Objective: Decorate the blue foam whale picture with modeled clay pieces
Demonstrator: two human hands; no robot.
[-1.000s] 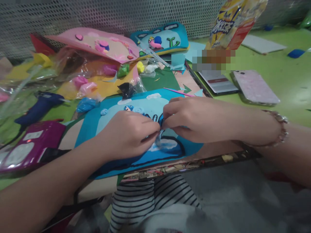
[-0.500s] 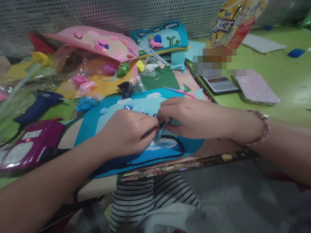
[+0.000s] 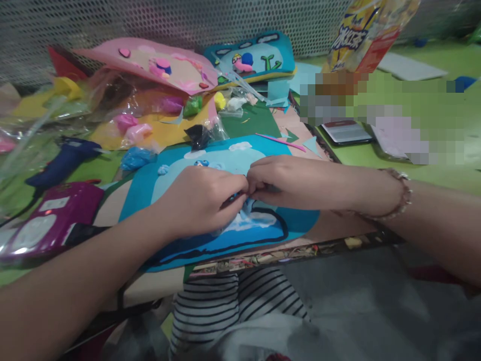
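Left hand (image 3: pixel 205 198), right hand (image 3: pixel 283 180): pinched, tips meeting over blue card (image 3: pixel 298 220), contents hidden; apparently paired for fine control.

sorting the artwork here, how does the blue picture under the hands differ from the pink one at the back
The blue picture lies flat in front, partly covered by the left hand and right hand; the pink picture sits behind, clear of both. The blue picture shows white cloud shapes and thick black lines, the pink picture a pink heart. Both have a paler middle.
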